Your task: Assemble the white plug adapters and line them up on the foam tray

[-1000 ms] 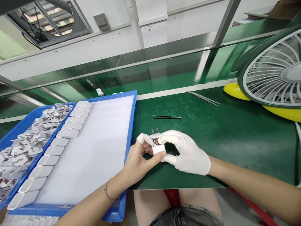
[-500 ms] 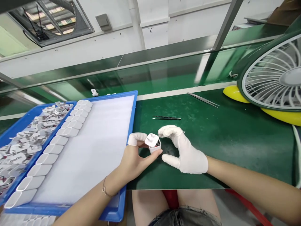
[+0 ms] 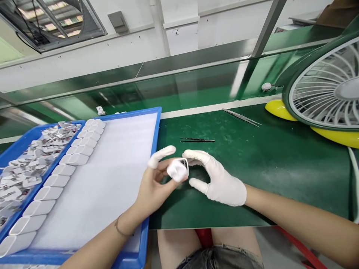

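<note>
Pinching a white housing [image 3: 177, 170], rim [image 3: 187, 164] toward camera, long axis unclear, left grip [image 3: 153, 186] faces wide right grip [image 3: 223, 185].

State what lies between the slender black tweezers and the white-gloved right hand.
Head view: only bare green tabletop lies between the tweezers and the right hand.

Tabletop [image 3: 280, 168], left: tray [image 3: 156, 130], row of casings [image 3: 56, 181] inside along its left; farther left, bin [image 3: 17, 151] of plug pieces [image 3: 33, 163]. Centre: plug casing [image 3: 177, 170] in left hand [image 3: 153, 188]; near tweezers [image 3: 202, 141] beyond. Right: far tweezers [image 3: 242, 117], then fan [image 3: 349, 89].
</note>
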`<state>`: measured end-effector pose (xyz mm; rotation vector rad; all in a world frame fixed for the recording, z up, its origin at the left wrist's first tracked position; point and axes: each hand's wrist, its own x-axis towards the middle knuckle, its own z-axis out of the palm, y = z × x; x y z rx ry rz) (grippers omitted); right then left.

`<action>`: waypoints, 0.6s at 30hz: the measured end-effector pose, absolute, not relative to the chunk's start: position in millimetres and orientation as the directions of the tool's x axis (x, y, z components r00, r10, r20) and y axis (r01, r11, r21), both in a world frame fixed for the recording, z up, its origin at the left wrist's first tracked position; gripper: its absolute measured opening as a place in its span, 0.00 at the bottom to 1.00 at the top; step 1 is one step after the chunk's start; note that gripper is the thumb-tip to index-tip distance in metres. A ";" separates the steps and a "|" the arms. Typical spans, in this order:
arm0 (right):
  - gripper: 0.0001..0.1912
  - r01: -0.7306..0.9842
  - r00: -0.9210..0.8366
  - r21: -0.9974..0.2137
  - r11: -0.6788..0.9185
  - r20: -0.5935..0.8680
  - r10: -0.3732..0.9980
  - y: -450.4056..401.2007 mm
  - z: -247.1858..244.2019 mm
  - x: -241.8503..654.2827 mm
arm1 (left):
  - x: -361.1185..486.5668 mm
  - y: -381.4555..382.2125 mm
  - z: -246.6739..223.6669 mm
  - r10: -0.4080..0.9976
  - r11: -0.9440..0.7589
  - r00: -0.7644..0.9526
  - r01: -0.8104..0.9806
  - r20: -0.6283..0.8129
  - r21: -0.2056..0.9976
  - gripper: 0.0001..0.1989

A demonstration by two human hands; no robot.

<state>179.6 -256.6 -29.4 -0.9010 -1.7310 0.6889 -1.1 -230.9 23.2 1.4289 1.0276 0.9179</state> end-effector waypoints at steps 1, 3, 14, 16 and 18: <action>0.32 0.238 -0.196 -0.809 0.537 0.502 0.842 -256.8 -29.2 180.0 | 0.4 -228.0 25.6 0.954 0.066 0.291 0.043 -0.076 0.997 0.19; 0.29 0.226 -0.186 -0.840 0.493 0.460 0.868 -257.3 -29.3 180.1 | 1.3 -221.4 28.3 0.957 0.199 0.233 -0.091 -0.174 0.976 0.14; 0.22 0.213 -0.199 -0.892 0.399 0.361 0.911 -258.1 -33.3 177.2 | -5.7 -211.4 34.7 0.930 0.341 0.050 -0.485 -0.365 0.805 0.08; 0.21 0.213 -0.202 -0.887 0.410 0.370 0.907 -257.8 -33.3 176.5 | -5.5 -211.2 35.5 0.927 0.351 0.053 -0.472 -0.372 0.809 0.08; 0.21 0.204 -0.194 -0.890 0.408 0.372 0.908 -257.5 -33.9 175.2 | -4.6 -211.4 33.9 0.927 0.366 0.087 -0.418 -0.364 0.832 0.09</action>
